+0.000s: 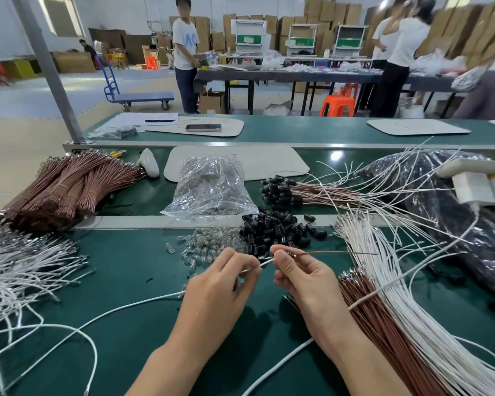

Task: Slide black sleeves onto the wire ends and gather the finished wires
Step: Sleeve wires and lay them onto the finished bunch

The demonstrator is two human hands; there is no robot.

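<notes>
My left hand (220,284) pinches the end of a white wire (265,263) between thumb and fingers. My right hand (300,277) pinches a brown wire (335,253) near its metal tip; that wire runs off to the right. The two hands meet just in front of a loose pile of black sleeves (277,230). Finished wires with black sleeves on their ends (280,191) lie gathered behind the pile. Bundles of bare white wires (383,281) and brown wires (375,318) fan out at my right.
Small clear glass bulbs (209,247) lie left of the sleeves, behind them a clear plastic bag (209,187). Tied brown wire bundles (66,190) sit far left, loose white wires (20,270) at left. A dark bag (429,181) lies at right. People stand at tables beyond.
</notes>
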